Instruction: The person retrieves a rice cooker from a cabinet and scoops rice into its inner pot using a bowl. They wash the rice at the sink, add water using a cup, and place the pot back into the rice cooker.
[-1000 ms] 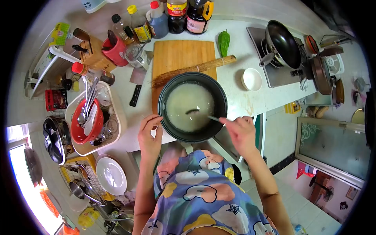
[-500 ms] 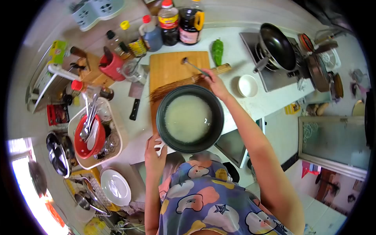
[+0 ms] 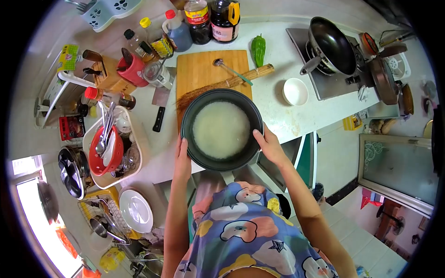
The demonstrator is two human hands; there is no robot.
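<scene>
Between my two hands is a dark rice cooker inner pot (image 3: 187,125) holding cloudy whitish water, with what looks like rice in it. My left hand (image 3: 182,155) grips its left wall, thumb near the rim. On the right wall my right hand (image 3: 270,146) holds it the same way. Just beyond the pot, a bundled straw brush (image 3: 204,95) lies slantwise over the wooden cutting board (image 3: 190,67). A long-handled spoon (image 3: 234,71) rests on the board, its handle end by the brush.
A cleaver (image 3: 159,118) lies left of the board, beside a basket (image 3: 141,162) of utensils. At right are a white bowl (image 3: 295,91) and a frying pan (image 3: 331,46) on the stove. A green pepper (image 3: 258,50) and several bottles (image 3: 197,23) stand or lie behind.
My right hand has let go of the spoon, now lying on the board, and come back to the pot's right side. My left hand has moved up onto its left side.
</scene>
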